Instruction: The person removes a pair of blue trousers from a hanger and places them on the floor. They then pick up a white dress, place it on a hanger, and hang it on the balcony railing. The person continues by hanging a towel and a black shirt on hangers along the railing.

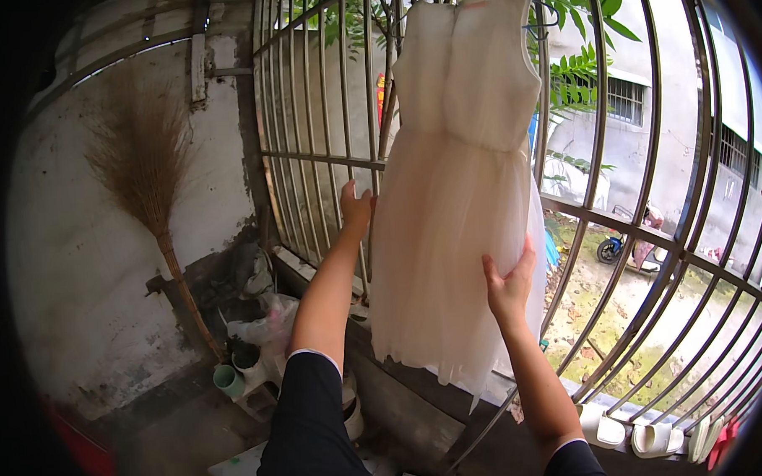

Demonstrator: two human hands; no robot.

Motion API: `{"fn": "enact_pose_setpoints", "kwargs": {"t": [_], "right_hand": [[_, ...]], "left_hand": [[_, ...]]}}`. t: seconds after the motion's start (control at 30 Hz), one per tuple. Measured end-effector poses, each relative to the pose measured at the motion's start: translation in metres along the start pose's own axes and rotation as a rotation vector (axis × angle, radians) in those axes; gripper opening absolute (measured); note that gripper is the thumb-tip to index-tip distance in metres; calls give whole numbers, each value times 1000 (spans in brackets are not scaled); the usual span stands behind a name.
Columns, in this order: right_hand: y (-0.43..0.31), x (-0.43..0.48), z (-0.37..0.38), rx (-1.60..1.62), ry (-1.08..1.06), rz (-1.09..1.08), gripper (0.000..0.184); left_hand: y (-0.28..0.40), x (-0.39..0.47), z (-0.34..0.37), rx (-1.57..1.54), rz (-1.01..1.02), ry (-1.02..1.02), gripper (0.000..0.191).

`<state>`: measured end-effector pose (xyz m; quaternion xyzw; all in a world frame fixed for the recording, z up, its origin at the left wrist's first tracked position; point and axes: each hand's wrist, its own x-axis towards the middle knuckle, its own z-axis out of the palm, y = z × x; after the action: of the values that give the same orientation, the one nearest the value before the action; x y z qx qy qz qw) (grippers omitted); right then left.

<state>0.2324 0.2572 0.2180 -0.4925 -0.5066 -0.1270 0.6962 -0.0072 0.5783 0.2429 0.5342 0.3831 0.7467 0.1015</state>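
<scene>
A sleeveless pale dress (450, 235) with a fitted bodice and a sheer, gathered tulle skirt hangs in front of the metal window bars. Part of a dark wire hanger (546, 21) shows at its upper right. My left hand (358, 207) is raised at the skirt's left edge, thumb and fingers apart. Against the right side of the skirt is my right hand (512, 287), its thumb spread from the fingers and the tulle not visibly pinched. Whether the left fingertips touch the cloth is hard to tell.
A twig broom (146, 189) leans head-up on the stained wall at left. Below it, a green cup (228, 380) and plastic bags (274, 323) sit on a low stand. White slippers (655, 439) line the sill at lower right. Outside stands a scooter (633, 248).
</scene>
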Motion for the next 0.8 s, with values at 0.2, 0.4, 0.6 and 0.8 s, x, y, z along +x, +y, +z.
{"fn": "enact_pose_setpoints", "kwargs": {"t": [0.2,0.4,0.6,0.8], "right_hand": [[48,6,-21,100,-158,154,25],[41,-3,-62,282,-174,328,38],[32,-22,-155,486,-144,394,30],[-48,-41,-155,573,61,-47,26]], "left_hand": [[54,-26,1,-533,-668,-955,50],[80,-29,-64,-172,-312,-800,42],[155,-42,-176,-31,-133,-612,43],[210,-62,-249,162,14,-514,28]]}}
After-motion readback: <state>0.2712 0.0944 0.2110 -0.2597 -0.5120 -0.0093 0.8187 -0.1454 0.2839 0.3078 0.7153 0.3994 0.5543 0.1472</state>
